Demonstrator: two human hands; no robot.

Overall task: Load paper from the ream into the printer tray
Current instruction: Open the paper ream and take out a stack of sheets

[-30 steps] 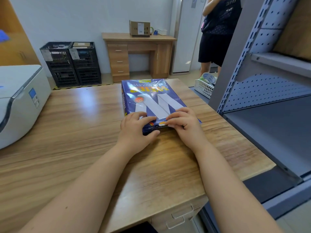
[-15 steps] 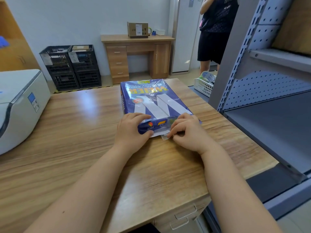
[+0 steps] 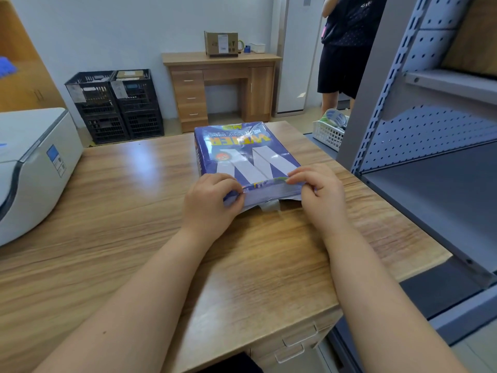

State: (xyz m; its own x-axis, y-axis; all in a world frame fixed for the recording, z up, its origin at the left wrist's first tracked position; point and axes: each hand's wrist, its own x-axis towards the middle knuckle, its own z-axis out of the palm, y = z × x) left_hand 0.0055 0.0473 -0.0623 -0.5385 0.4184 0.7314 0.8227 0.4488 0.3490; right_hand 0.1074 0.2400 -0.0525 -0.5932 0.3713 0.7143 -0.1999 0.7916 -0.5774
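Note:
A blue ream of copy paper (image 3: 242,152) with a big white W lies flat on the wooden table (image 3: 107,224), its near end facing me. My left hand (image 3: 212,203) pinches the wrapper's near left corner. My right hand (image 3: 320,192) pinches the near right corner. Between them the wrapper's end flap (image 3: 269,196) is unfolded and hangs loose, with a torn strip below it. A white printer (image 3: 35,168) sits at the table's left edge, lid closed. No tray is visible.
A grey metal shelving unit (image 3: 430,146) stands close on the right. A white basket (image 3: 329,133) sits behind the table's far right corner. A person (image 3: 347,52) stands at the back, near a small desk (image 3: 220,84) and black crates (image 3: 115,106).
Both hands have shifted on the ream's near end and spread apart toward its corners. The wrapper's end flap, folded shut a second ago, now hangs unfolded.

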